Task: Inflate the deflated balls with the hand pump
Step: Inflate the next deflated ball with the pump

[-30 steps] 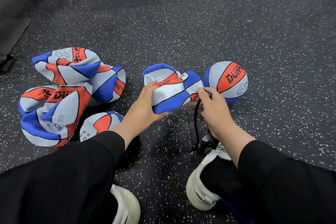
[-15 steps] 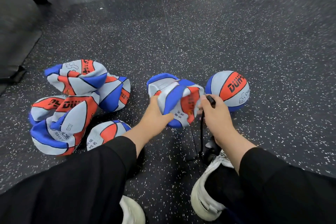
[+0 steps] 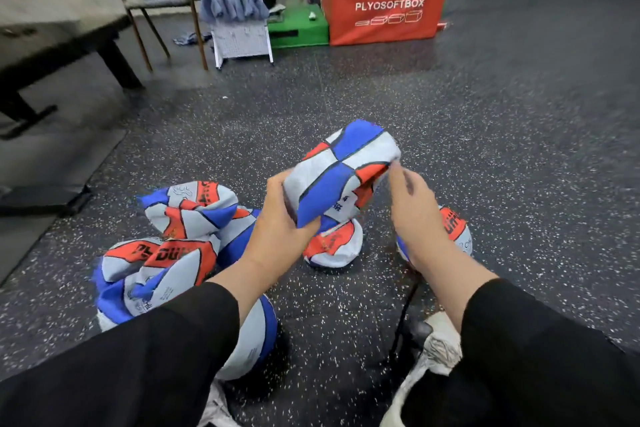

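**Flat ball lifted off the floor, both hands on it**

Head view: left hand [image 3: 277, 215] grips the lower-left end of a deflated ball [image 3: 341, 170], fingers curled round the fold, thumb on the near face. Right hand [image 3: 410, 204] is at the ball's right edge, fingertips meeting it where the orange panel tucks in; motion blur there, so I cannot tell if it pinches the skin or something small against it. The ball is held up in the air above the floor [image 3: 485, 135], in front of the person, centre frame.

Surroundings: a second collapsed ball [image 3: 332, 246] lies on the floor directly beneath the held one. A round, inflated ball [image 3: 455, 229] sits behind the right wrist, mostly hidden by it. A heap of flat balls [image 3: 180, 236] is on the left, partly covered by the left sleeve. A black hose [image 3: 405, 312] runs down under the right forearm toward a dark pump part by the white shoe [image 3: 436, 347]; the hose's top end is hidden by the arm. Far back: orange PLYOSOFTBOX block [image 3: 384, 7], green block [image 3: 299, 29], white rack [image 3: 239, 3], chair legs.

Materials: ball skin is pebbled, in grey, blue and orange panels with black seams, creased into a folded slab. The floor is dark speckled rubber.

Orientation: the held ball's long axis runs diagonally, low-left to high-right, with the blue-tipped end up and away.
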Tool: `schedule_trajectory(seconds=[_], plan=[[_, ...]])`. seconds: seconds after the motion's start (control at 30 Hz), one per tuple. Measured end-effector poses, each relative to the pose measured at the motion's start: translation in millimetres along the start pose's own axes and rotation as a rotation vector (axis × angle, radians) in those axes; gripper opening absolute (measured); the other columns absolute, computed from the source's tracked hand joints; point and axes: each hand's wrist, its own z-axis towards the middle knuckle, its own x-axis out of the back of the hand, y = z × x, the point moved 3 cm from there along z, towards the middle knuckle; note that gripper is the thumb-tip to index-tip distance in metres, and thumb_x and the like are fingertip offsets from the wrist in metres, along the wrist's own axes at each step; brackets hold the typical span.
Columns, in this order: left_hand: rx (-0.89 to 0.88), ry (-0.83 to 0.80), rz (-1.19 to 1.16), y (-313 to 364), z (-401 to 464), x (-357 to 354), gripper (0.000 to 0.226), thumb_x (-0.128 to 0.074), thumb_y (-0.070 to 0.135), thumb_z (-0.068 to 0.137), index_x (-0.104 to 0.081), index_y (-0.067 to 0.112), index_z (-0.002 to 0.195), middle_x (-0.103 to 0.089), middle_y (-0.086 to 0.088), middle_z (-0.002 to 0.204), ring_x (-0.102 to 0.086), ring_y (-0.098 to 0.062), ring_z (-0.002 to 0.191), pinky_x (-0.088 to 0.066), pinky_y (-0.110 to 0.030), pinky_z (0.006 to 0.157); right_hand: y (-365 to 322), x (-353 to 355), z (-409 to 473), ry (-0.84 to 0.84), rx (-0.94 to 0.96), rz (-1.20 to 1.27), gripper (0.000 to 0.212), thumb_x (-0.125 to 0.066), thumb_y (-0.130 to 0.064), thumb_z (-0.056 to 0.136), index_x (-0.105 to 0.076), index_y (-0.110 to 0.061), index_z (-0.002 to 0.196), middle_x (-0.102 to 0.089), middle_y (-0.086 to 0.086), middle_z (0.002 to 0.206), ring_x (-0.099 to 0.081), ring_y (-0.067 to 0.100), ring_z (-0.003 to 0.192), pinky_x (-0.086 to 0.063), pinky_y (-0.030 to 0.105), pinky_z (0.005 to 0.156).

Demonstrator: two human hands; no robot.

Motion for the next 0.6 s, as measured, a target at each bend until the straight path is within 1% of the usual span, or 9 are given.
schedule_trajectory(seconds=[0.07, 0.17, 0.23, 0.27, 0.33, 0.37, 0.43, 0.5, 0.6], plan=[[-0.096, 0.035, 0.032, 27, 2, 7, 0.067, -0.072, 0.052, 0.068, -0.032, 0.057, 0.121, -0.06, 0.013, 0.12, -0.062, -0.003, 0.105, -0.049, -0.024, 0.088, -33, -10, -9, -0.167, -0.125, 0.391, 0.065, -0.05, -0.075, 0.086, -0.065, -0.024, 0.123, -0.071, -0.006, 0.119, -0.064, 0.02, 0.117, -0.054, 0.051, 0.096], [-0.231, 0.048, 0.113, 54, 7, 28, 0.096, -0.088, 0.039, 0.067, -0.028, 0.037, 0.143, -0.049, 0.013, 0.138, -0.051, 0.005, 0.118, -0.042, -0.017, 0.097, -75, -10, -24, -0.295, -0.186, 0.791, 0.085, -0.046, -0.079, 0.081, -0.06, -0.016, 0.135, -0.065, 0.004, 0.115, -0.058, 0.024, 0.111, -0.05, 0.06, 0.095], [-0.349, 0.018, 0.214, 67, 11, 44, 0.108, -0.095, 0.023, 0.068, -0.026, 0.03, 0.151, -0.037, 0.011, 0.15, -0.041, 0.008, 0.129, -0.035, -0.012, 0.107, -96, -7, -35, -0.369, -0.198, 0.847, 0.096, -0.042, -0.083, 0.075, -0.057, -0.013, 0.139, -0.065, 0.005, 0.119, -0.06, 0.025, 0.112, -0.053, 0.054, 0.093], [-0.427, 0.006, 0.266, 74, 12, 50, 0.11, -0.096, 0.022, 0.067, -0.026, 0.029, 0.151, -0.032, 0.007, 0.154, -0.037, 0.005, 0.135, -0.03, -0.01, 0.111, -105, -7, -40, -0.414, -0.186, 0.822, 0.09, -0.043, -0.079, 0.077, -0.059, -0.015, 0.138, -0.068, 0.005, 0.123, -0.065, 0.027, 0.113, -0.053, 0.052, 0.094], [-0.554, -0.057, 0.322, 85, 12, 60, 0.11, -0.095, 0.036, 0.064, -0.026, 0.032, 0.149, -0.022, 0.003, 0.16, -0.027, -0.002, 0.148, -0.021, -0.01, 0.117, -117, -8, -46, -0.442, -0.15, 0.778, 0.071, -0.051, -0.064, 0.084, -0.059, -0.016, 0.137, -0.069, 0.008, 0.126, -0.066, 0.029, 0.117, -0.049, 0.051, 0.102], [-0.567, -0.119, 0.339, 91, 12, 65, 0.109, -0.091, 0.048, 0.063, -0.024, 0.041, 0.148, -0.014, 0.007, 0.165, -0.02, -0.001, 0.152, -0.017, -0.01, 0.118, -122, -8, -47, -0.427, -0.126, 0.788, 0.065, -0.055, -0.055, 0.087, -0.058, -0.014, 0.138, -0.069, 0.009, 0.128, -0.065, 0.029, 0.118, -0.047, 0.051, 0.106], [-0.452, -0.276, 0.344, 101, 9, 70, 0.114, -0.083, 0.065, 0.063, -0.007, 0.059, 0.148, -0.001, 0.025, 0.167, -0.01, 0.01, 0.151, -0.015, -0.011, 0.119, -132, -7, -46, -0.369, -0.04, 0.811, 0.058, -0.056, -0.042, 0.09, -0.057, -0.009, 0.138, -0.068, 0.012, 0.128, -0.065, 0.028, 0.119, -0.048, 0.047, 0.104], [-0.31, -0.35, 0.25, 107, 6, 67, 0.114, -0.075, 0.069, 0.071, 0.001, 0.056, 0.154, -0.013, 0.033, 0.162, -0.017, 0.018, 0.145, -0.02, -0.013, 0.117, -139, -9, -48, -0.332, 0.068, 0.73, 0.049, -0.053, -0.032, 0.094, -0.058, -0.006, 0.135, -0.069, 0.014, 0.125, -0.066, 0.029, 0.117, -0.053, 0.046, 0.098], [-0.134, -0.243, -0.05, 121, -1, 49, 0.092, -0.049, 0.071, 0.078, -0.017, 0.042, 0.159, -0.036, 0.031, 0.152, -0.033, 0.015, 0.141, -0.027, -0.017, 0.118, -138, -14, -57, -0.369, 0.151, 0.624, 0.035, -0.049, -0.022, 0.101, -0.059, -0.008, 0.131, -0.07, 0.014, 0.123, -0.066, 0.032, 0.117, -0.054, 0.048, 0.099]])
